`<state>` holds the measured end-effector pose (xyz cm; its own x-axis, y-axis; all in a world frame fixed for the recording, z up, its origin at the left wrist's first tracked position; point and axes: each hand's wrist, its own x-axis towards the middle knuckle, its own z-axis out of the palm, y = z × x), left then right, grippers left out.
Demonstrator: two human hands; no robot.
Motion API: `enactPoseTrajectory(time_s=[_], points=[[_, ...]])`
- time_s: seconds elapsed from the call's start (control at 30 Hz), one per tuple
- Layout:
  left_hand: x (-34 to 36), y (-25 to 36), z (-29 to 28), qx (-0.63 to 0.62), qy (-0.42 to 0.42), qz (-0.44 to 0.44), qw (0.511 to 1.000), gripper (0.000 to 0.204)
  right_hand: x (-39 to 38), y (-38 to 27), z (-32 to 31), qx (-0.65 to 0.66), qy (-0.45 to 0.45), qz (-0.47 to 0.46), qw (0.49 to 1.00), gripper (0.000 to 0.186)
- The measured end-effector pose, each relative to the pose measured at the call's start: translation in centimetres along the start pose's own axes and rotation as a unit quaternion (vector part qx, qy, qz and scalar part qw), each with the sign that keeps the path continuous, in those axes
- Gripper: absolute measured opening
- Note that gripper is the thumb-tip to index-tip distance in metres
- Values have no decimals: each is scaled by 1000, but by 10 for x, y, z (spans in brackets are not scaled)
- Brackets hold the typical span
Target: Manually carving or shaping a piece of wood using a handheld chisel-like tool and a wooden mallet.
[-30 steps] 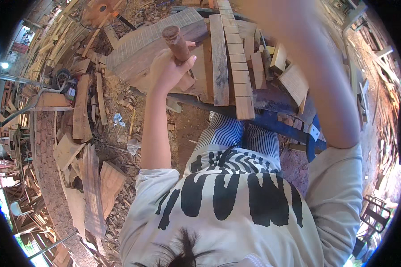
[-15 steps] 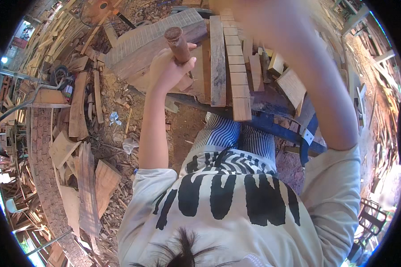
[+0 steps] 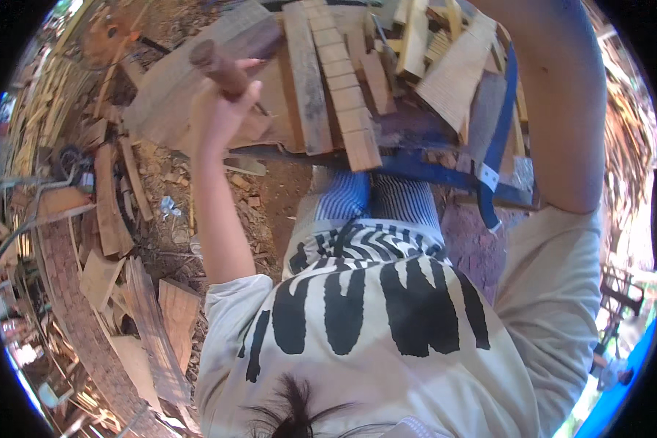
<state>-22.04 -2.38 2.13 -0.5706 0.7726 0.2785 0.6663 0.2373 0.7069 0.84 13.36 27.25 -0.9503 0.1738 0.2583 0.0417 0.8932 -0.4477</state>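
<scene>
My left hand (image 3: 217,117) is closed around a brown round wooden handle (image 3: 215,64) with a flattened top. Its lower end is hidden behind my fingers and I cannot make out what it joins. Under and beside that hand lies a broad brown board (image 3: 169,98). To its right, a dark-stained plank (image 3: 306,84) lies beside a narrow light strip (image 3: 343,95) marked with evenly spaced crosswise lines. My right forearm (image 3: 562,102) reaches up past the upper edge, so my right hand is out of sight.
Offcuts, including a yellowish block (image 3: 414,44) and a wide tapered piece (image 3: 456,73), crowd the right of the work surface. A blue strap (image 3: 498,157) hangs over its near edge. Scrap boards (image 3: 153,328) lie at the left by a brick strip (image 3: 87,314); an orange round tool (image 3: 109,33) lies at the far left.
My head view has shifted, so the planks sit further left and higher. My right arm has swung right and up, carrying the hand out of view. My left hand keeps the handle.
</scene>
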Motion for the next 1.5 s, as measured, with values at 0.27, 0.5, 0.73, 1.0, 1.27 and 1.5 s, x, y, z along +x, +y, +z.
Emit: enactPoseTrajectory(time_s=[0.27,0.5,0.73,1.0,1.27,1.5], points=[[5,-5,0,7,6,19,1000,39,-42,-10,-16,23,58,172,983,48],[-5,16,10,-99,79,-10,992,50,-54,9,-5,21,95,115,989,44],[1,-4,12,17,76,-6,997,42,-27,23,7,64,-148,-45,986,24],[-6,12,4,128,39,-32,991,52,27,6,46,86,245,-256,931,30],[-5,14,8,162,107,23,981,45,11,-11,38,19,-155,-20,987,31],[-5,16,4,132,98,4,986,44,8,15,2,-27,-90,13,996,33]])
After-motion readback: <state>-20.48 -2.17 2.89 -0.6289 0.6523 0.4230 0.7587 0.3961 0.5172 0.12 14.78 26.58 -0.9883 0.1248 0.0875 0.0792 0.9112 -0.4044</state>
